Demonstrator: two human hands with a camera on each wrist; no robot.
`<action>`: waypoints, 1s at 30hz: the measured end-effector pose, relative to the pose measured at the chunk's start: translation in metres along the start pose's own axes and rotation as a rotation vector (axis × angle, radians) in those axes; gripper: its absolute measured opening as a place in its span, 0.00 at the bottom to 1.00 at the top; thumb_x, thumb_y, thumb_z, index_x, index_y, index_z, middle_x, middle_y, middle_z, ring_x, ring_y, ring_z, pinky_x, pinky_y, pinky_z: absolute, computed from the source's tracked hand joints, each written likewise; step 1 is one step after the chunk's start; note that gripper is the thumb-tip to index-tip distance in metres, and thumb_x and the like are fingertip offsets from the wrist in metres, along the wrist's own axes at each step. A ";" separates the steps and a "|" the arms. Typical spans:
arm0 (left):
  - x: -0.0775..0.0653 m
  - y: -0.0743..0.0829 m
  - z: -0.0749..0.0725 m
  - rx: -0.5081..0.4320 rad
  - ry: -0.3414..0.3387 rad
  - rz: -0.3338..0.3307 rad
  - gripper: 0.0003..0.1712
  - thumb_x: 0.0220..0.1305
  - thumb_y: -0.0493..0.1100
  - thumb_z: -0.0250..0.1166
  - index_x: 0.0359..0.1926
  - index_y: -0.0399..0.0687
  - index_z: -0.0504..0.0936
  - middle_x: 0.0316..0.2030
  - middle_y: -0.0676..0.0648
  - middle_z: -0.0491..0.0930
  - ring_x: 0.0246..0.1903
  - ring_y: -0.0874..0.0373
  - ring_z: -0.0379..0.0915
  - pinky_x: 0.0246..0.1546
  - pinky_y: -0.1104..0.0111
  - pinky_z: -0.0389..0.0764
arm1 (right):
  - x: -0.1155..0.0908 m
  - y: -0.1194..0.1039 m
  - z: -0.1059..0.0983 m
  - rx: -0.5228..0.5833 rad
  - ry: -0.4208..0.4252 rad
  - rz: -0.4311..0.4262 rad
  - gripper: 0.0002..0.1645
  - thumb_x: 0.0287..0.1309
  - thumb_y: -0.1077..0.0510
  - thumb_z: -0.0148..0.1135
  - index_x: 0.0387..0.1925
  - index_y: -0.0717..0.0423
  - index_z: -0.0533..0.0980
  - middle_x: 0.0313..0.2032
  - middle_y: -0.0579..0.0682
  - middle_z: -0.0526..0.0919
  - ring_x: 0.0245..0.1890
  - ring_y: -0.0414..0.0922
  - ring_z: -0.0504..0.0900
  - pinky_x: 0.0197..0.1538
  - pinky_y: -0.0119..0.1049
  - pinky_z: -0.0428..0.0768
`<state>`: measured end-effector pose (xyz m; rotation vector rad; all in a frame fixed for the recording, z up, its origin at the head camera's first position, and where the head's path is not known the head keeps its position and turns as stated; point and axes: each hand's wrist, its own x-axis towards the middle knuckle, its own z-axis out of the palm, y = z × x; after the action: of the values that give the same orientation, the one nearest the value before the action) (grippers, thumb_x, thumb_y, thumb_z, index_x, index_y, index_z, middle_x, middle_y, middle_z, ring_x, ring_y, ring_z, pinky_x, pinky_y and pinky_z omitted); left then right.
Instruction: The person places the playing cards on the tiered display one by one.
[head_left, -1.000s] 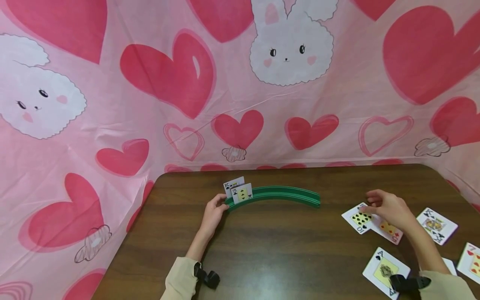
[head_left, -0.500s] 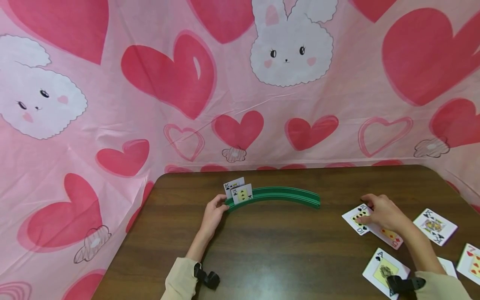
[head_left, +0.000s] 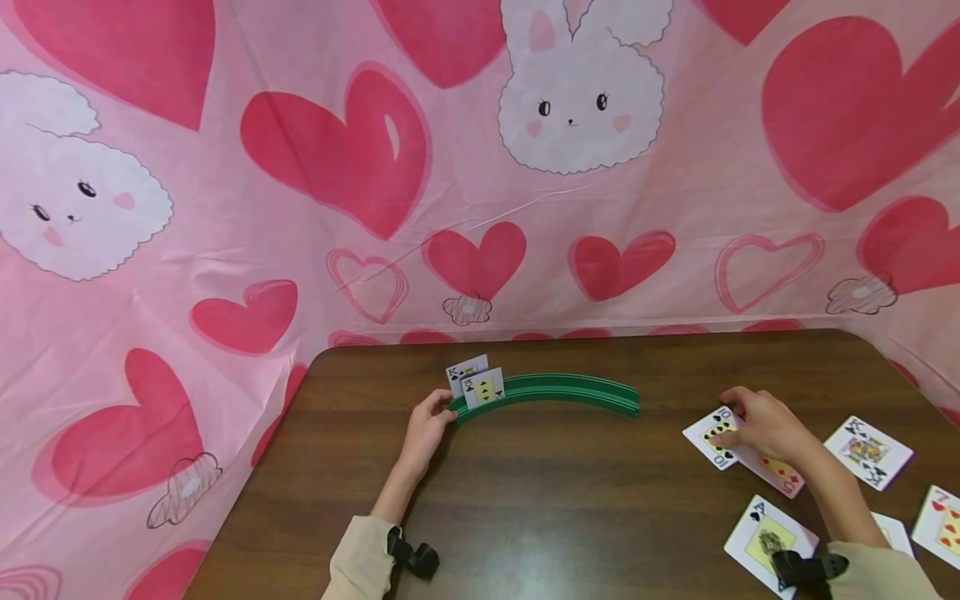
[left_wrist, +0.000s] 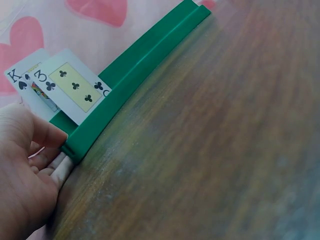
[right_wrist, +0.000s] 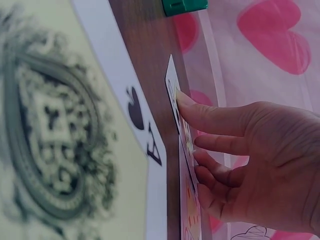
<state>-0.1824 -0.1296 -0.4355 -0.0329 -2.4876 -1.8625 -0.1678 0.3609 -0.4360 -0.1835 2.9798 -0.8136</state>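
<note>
My left hand (head_left: 427, 429) pinches the left end of a curved green card holder (head_left: 573, 387) between thumb and fingers. Two playing cards stand in its slot at that end: a three of clubs (left_wrist: 75, 85) in front, overlapping a king of spades (left_wrist: 20, 75). On the right, my right hand (head_left: 768, 429) is over a black ten (head_left: 708, 433) lying face up. Its thumb (right_wrist: 187, 100) touches the card's face and the other fingers bend at the card's edge. Partly under that hand lies a diamond card (head_left: 783, 475), overlapped by the ten.
More cards lie face up on the brown table (head_left: 570, 508): an ace of spades (head_left: 768, 533), a black king (head_left: 870, 450), a seven of hearts (head_left: 945, 521) and one mostly hidden by the right forearm (head_left: 892, 533). A pink heart-print cloth (head_left: 465, 192) hangs behind.
My right hand has shifted slightly left and down, onto the black ten, and its thumb and fingers have come to that card. My left hand and the card holder stay put.
</note>
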 end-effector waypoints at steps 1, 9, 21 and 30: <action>0.002 -0.003 0.000 -0.001 -0.001 -0.004 0.15 0.67 0.27 0.56 0.52 0.26 0.80 0.54 0.31 0.79 0.49 0.46 0.74 0.47 0.65 0.72 | 0.000 0.000 -0.001 0.004 -0.010 -0.002 0.43 0.45 0.56 0.83 0.52 0.81 0.70 0.36 0.65 0.77 0.38 0.59 0.74 0.41 0.52 0.75; 0.020 -0.039 0.004 -0.010 0.018 -0.001 0.16 0.68 0.29 0.57 0.54 0.29 0.80 0.56 0.32 0.78 0.51 0.46 0.73 0.48 0.64 0.72 | 0.000 -0.002 -0.001 -0.006 -0.015 0.034 0.44 0.45 0.55 0.83 0.54 0.79 0.69 0.37 0.64 0.76 0.38 0.58 0.73 0.40 0.51 0.74; 0.021 -0.041 0.003 -0.023 0.020 -0.009 0.17 0.68 0.30 0.57 0.55 0.32 0.81 0.56 0.35 0.79 0.50 0.47 0.74 0.49 0.64 0.73 | -0.001 -0.002 -0.002 0.011 -0.005 0.060 0.48 0.45 0.54 0.84 0.55 0.82 0.67 0.40 0.71 0.75 0.42 0.65 0.72 0.45 0.62 0.74; 0.021 -0.041 0.003 -0.026 0.013 -0.012 0.16 0.68 0.30 0.57 0.55 0.32 0.81 0.56 0.35 0.79 0.51 0.47 0.74 0.49 0.64 0.73 | 0.001 -0.002 -0.003 -0.006 -0.033 0.088 0.51 0.45 0.51 0.84 0.54 0.85 0.65 0.41 0.76 0.77 0.43 0.68 0.75 0.48 0.65 0.74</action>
<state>-0.2045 -0.1387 -0.4746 -0.0069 -2.4603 -1.8938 -0.1687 0.3610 -0.4326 -0.0640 2.9365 -0.7836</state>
